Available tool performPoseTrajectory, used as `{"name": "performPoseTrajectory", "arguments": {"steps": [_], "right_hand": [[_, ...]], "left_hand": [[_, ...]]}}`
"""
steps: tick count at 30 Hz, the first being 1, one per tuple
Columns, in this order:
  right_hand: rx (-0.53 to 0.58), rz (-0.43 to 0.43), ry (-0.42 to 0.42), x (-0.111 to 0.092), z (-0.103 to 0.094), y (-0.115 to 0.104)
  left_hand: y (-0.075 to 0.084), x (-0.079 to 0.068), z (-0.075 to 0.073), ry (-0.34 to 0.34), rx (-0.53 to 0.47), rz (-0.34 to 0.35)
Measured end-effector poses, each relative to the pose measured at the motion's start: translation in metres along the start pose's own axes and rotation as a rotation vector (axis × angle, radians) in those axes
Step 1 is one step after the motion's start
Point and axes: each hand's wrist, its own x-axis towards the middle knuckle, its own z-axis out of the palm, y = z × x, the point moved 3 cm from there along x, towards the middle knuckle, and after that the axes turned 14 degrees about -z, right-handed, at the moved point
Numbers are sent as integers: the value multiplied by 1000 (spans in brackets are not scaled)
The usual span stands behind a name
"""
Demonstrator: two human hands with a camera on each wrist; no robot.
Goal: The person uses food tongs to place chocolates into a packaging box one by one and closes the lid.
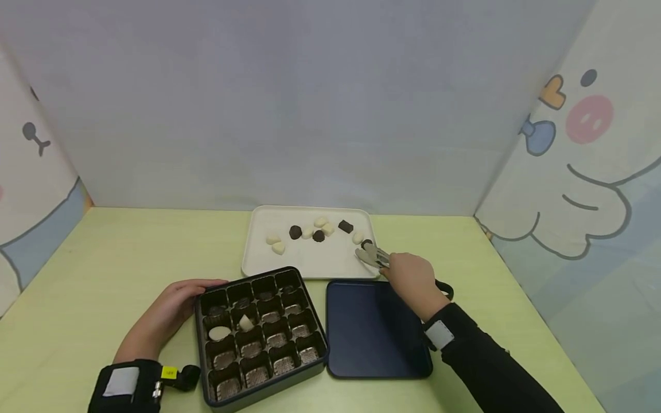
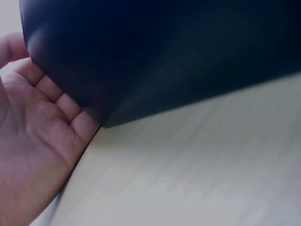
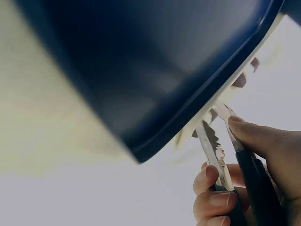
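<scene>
My left hand grips the far left corner of a dark divided box; in the left wrist view its fingers go behind the box wall. Two compartments hold white chocolates. In my right hand are metal tongs with black handles. Their tips reach over the white tray at its near right corner, beside a dark chocolate. Whether the tips touch it I cannot tell. Several white and dark chocolates lie on the tray.
A dark blue lid or flat tray lies right of the box, beneath my right forearm. The pale yellow-green table ends at a plain back wall. Cartoon-printed panels stand on both sides.
</scene>
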Motion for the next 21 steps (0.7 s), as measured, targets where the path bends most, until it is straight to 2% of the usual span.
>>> {"name": "performPoseTrajectory", "arguments": {"steps": [12, 21], "right_hand": [[-10, 9, -56, 33, 7, 14], [6, -11, -79, 53, 6, 12]], "left_hand": [[2, 0, 1, -18, 4, 8], [2, -1, 0, -4, 13, 8]]}}
